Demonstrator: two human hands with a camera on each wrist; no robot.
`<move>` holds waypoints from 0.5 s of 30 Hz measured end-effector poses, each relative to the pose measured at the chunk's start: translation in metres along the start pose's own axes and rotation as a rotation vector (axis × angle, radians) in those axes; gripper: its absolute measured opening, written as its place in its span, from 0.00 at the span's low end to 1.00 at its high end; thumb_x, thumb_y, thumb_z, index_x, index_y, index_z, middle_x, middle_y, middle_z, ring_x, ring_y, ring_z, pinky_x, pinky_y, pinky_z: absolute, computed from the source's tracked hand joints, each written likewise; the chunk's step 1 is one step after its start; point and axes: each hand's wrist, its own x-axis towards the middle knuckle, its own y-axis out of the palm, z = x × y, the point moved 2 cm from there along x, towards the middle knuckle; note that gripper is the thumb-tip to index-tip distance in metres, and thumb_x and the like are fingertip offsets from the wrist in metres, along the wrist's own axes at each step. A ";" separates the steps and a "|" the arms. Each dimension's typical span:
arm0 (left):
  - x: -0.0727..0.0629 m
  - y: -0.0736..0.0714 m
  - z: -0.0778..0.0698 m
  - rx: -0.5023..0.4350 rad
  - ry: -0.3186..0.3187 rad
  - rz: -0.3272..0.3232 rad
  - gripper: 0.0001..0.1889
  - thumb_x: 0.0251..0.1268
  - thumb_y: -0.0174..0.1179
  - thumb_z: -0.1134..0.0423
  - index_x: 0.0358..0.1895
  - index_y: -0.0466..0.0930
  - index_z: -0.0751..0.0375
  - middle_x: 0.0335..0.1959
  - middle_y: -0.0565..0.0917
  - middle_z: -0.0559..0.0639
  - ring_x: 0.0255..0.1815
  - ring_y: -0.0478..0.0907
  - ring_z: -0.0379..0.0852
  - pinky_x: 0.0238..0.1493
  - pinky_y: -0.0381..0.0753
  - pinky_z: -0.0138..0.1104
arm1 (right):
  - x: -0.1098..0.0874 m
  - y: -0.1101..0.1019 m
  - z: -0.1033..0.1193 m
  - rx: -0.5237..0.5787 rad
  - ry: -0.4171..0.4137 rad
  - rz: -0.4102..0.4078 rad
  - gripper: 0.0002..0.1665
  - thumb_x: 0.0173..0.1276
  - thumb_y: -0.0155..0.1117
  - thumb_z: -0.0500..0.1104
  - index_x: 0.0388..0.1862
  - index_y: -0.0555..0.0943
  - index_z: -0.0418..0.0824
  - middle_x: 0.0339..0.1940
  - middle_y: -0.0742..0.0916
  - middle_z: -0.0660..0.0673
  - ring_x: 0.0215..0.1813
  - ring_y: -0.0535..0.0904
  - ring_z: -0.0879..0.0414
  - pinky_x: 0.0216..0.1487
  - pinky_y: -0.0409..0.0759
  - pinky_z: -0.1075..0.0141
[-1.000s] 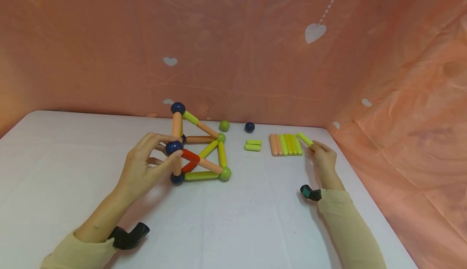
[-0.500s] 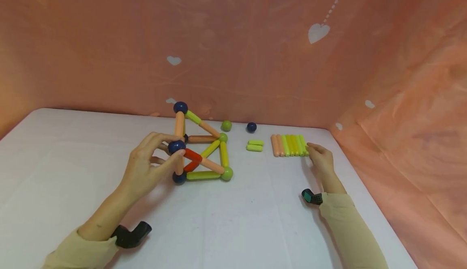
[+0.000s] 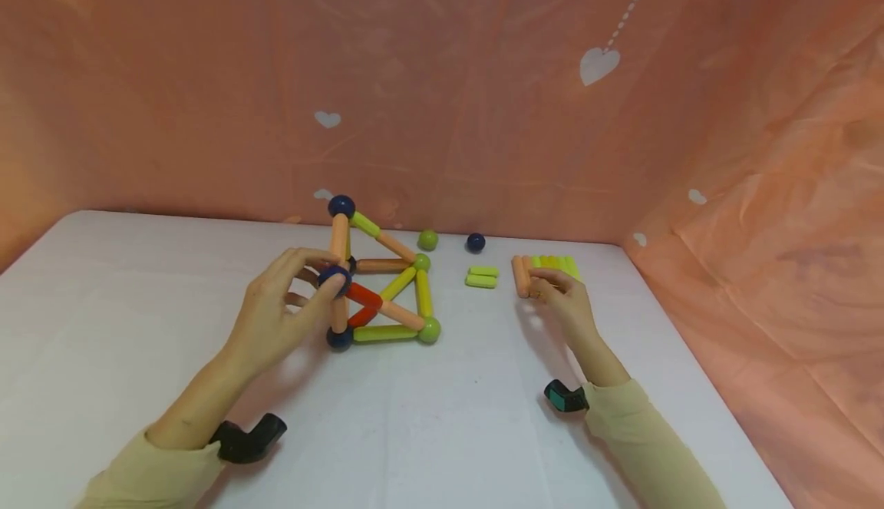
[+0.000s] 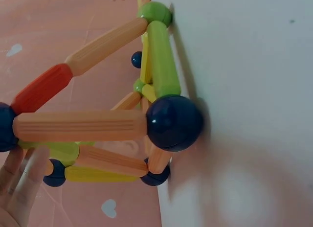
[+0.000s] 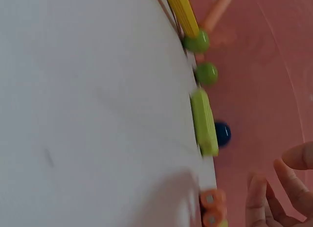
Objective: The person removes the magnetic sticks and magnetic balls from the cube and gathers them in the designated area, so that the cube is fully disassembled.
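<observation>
My left hand (image 3: 272,321) pinches a dark blue ball (image 4: 6,126) at the upper near corner of a standing ball-and-stick frame (image 3: 385,332). The frame joins dark blue balls on its left to green balls on its right with peach, red, yellow and green sticks. Over to the right, my right hand (image 3: 566,305) hovers at a row of sticks, overlapping its lower part in the head view. Two peach sticks (image 3: 520,275) lie at the row's left end, yellow and light green sticks (image 3: 568,265) beyond. The right wrist view shows nothing between the right hand's loosely bent, parted fingers (image 5: 256,200).
Between frame and row lie two short light green sticks (image 3: 481,281). Behind them sit a loose green ball (image 3: 428,239) and a loose dark blue ball (image 3: 475,242). The white-covered table (image 3: 442,432) ends at a peach cloth backdrop (image 3: 449,110).
My right hand has laid a light green stick at the row's right end, let go, and moved left toward the peach sticks. My left hand keeps its grip on the ball.
</observation>
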 end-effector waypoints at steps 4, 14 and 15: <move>0.005 0.001 0.003 0.020 0.002 0.009 0.11 0.71 0.55 0.63 0.51 0.78 0.61 0.41 0.80 0.52 0.37 0.76 0.40 0.27 0.80 0.28 | -0.010 0.020 0.003 0.062 -0.044 0.109 0.19 0.70 0.58 0.39 0.56 0.77 0.29 0.45 0.85 0.38 0.39 0.82 0.58 0.44 0.82 0.65; 0.027 0.001 0.013 0.028 -0.051 -0.002 0.15 0.74 0.49 0.60 0.55 0.78 0.64 0.55 0.73 0.60 0.48 0.75 0.55 0.41 0.78 0.42 | -0.029 0.063 0.011 0.055 -0.163 0.419 0.22 0.68 0.60 0.38 0.58 0.75 0.29 0.57 0.80 0.31 0.46 0.83 0.50 0.43 0.82 0.66; 0.030 0.001 0.015 0.010 -0.063 0.005 0.16 0.74 0.49 0.60 0.56 0.77 0.64 0.57 0.72 0.61 0.51 0.73 0.57 0.44 0.78 0.46 | -0.031 0.067 0.012 0.052 -0.166 0.455 0.22 0.68 0.60 0.39 0.59 0.75 0.29 0.57 0.80 0.31 0.46 0.83 0.48 0.43 0.82 0.65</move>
